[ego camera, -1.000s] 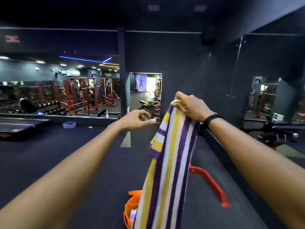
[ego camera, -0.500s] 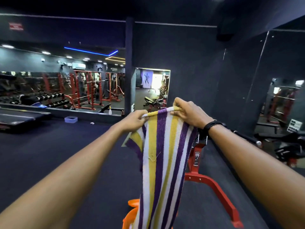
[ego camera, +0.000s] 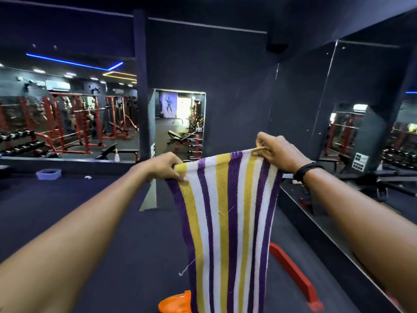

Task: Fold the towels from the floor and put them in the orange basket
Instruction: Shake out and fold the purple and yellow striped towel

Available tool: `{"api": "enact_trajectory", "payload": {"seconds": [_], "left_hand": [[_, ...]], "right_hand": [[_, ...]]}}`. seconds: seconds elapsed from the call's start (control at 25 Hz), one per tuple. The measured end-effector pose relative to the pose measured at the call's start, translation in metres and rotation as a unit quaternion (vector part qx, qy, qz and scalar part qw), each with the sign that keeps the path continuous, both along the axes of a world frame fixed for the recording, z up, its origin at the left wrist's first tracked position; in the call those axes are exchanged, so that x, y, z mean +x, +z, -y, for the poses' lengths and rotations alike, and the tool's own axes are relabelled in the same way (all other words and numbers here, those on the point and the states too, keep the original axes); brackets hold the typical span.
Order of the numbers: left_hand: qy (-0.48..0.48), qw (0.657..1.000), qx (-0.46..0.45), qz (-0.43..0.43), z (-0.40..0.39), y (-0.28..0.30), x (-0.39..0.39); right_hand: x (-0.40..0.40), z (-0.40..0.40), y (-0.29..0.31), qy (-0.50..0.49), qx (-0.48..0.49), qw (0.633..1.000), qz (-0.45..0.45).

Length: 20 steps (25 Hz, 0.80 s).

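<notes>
Both hands have drawn apart since half a second ago, spreading the striped towel point(ego camera: 228, 213) wide where it hung bunched between them. Left hand point(ego camera: 165, 166) pinches the towel's top left corner, thumb over the yellow stripe; right hand point(ego camera: 278, 152) holds the top right corner in a closed grip, a black wristband point(ego camera: 305, 170) on that wrist. Purple, yellow and white stripes hang straight down in front of the person. Below, the orange basket point(ego camera: 174, 303) sits on the dark floor point(ego camera: 112, 222), its rim partly hidden behind the towel, perhaps touching it. A red metal frame foot point(ego camera: 293, 272) lies to the right.
</notes>
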<state>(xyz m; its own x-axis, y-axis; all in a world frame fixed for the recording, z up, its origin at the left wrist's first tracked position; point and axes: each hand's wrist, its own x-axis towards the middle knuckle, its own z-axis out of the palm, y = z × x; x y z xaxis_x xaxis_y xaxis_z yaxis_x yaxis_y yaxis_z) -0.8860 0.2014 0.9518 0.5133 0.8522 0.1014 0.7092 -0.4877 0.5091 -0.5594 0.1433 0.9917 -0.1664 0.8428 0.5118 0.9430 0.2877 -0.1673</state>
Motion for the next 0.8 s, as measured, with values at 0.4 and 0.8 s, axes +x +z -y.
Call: {"api": "enact_trajectory", "payload": {"seconds": [0.4,0.8], "left_hand": [[0.032,0.933,-0.116,0.339,-0.030,0.001,0.045],[-0.110,0.953,-0.157,0.235,-0.031,-0.009,0.116]], "right_hand": [[0.025,-0.056,-0.005,0.163,-0.080,0.944,-0.274],[-0.024,-0.090,-0.005,0.243,-0.062,0.925,-0.286]]}}
